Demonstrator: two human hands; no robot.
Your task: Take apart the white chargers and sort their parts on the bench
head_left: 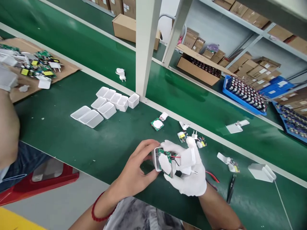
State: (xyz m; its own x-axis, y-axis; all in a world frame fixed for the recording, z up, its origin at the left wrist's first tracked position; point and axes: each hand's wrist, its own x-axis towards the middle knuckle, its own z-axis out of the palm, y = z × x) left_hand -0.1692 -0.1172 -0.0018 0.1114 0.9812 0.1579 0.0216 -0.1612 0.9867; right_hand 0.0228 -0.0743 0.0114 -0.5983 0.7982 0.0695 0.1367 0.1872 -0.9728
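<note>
My bare left hand (137, 171) is closed around a white plastic housing (156, 159), its open end facing right. In my gloved right hand (192, 182) is a green circuit board (165, 161) with a white round patch, its edge at the mouth of the housing. Red and black wires run from the board to a white plug cap (188, 157), which also lies in the right hand. How far the board sits inside the housing is hard to tell. Just beyond the hands lie small circuit boards (182, 136) with white plug parts.
White open housings (91, 118) stand in a group at the left. Red-handled pliers (212, 176) and a black pen-like tool (231, 188) lie at the right. A post (145, 48) rises behind the bench. At the far left, a person's arm (8, 127) is beside circuit boards on cardboard (64, 72).
</note>
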